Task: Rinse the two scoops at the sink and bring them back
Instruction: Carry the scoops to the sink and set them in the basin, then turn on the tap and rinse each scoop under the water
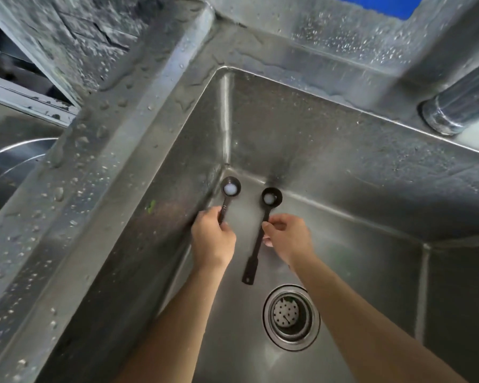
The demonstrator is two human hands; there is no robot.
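Observation:
Two black long-handled scoops hang over the steel sink basin (329, 189). My left hand (213, 239) grips the handle of the left scoop (230, 187), whose bowl holds a whitish blob or glint and sits near the basin's back-left corner. My right hand (286, 237) pinches the handle of the right scoop (271, 197) partway along. That scoop's bowl also shows a pale spot, and its handle end sticks out toward me below the hand. Both bowls face up.
The round drain with its perforated strainer (291, 316) lies in the basin floor close to me. A chrome faucet base (448, 114) stands on the rim at the right. The wet steel ledge (94, 175) divides this basin from another on the left.

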